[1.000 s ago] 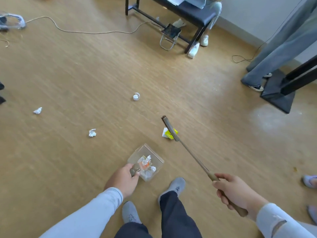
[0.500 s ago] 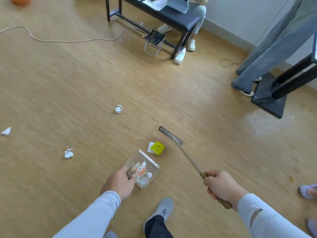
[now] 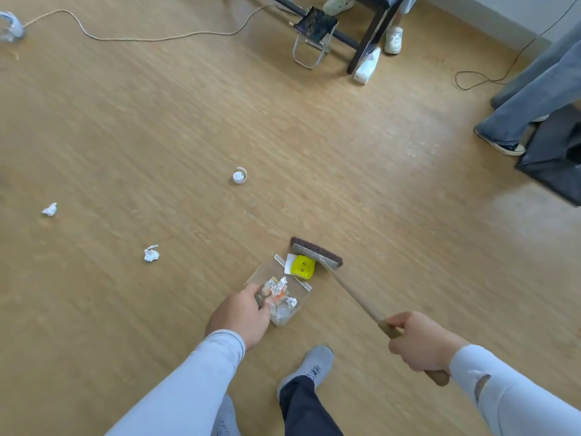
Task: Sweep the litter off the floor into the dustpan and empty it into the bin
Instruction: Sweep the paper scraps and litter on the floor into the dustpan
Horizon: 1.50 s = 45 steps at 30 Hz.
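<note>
Left hand [image 3: 239,316]: fingers curled round the dustpan's handle at its near end, holding the pan low on the floor.
Right hand [image 3: 423,341]: fingers wrapped tight round the brush handle [image 3: 352,294], whose butt end sticks out behind the palm.
Dustpan [image 3: 298,313]: clear plastic, mouth turned away from the person, with crumpled white and orange scraps lying inside.
Brush head [image 3: 316,251]: dark bristles on the floor just beyond the pan's mouth, the handle slanting back to the right hand.
Yellow piece [image 3: 302,266]: a small yellow block with two dark dots, lying at the pan's lip, touching the bristles, with a white paper [image 3: 290,262] under its left side.
Paper wad [image 3: 151,253]: on the floor to the left of the pan, apart from it.
Second wad [image 3: 50,209]: further left, well apart.
Bottle cap [image 3: 240,176]: white, on the floor beyond the brush, well apart.
Floor [image 3: 157,136]: light wood pattern.
Cord [image 3: 141,37]: pale, trailing across the far floor.
Folding stool [image 3: 312,33]: small, near a dark bench leg at the top.
Other person's legs [image 3: 528,102]: grey trousers at the right edge, beside a black bag [image 3: 553,158].
</note>
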Each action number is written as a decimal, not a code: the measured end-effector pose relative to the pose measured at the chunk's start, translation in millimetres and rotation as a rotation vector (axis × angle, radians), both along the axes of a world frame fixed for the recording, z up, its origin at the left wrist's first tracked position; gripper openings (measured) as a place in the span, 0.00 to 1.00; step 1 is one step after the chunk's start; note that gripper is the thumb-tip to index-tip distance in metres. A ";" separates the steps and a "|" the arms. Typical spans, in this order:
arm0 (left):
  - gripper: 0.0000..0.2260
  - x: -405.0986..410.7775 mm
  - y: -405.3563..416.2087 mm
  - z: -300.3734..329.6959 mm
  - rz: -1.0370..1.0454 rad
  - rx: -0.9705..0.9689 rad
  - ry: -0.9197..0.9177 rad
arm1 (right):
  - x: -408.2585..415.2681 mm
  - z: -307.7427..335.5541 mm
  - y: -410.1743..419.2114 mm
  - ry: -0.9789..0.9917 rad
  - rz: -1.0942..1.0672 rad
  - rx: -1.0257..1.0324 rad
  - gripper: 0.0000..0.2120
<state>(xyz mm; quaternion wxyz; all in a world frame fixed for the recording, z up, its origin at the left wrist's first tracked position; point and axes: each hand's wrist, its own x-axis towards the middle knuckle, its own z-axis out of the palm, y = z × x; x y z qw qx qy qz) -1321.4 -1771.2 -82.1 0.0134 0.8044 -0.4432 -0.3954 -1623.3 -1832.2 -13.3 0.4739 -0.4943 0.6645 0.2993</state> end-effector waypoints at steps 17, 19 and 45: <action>0.10 5.5 -8.2 1.8 -0.005 0.011 -0.004 | 15.8 10.8 -2.5 0.091 0.282 0.014 0.23; 0.11 6.7 -10.5 2.9 0.001 0.011 -0.002 | 5.1 19.6 2.7 0.137 0.416 0.015 0.25; 0.21 62.0 5.1 41.8 0.047 0.060 0.117 | 21.3 82.2 -24.5 -0.005 -0.154 -0.017 0.19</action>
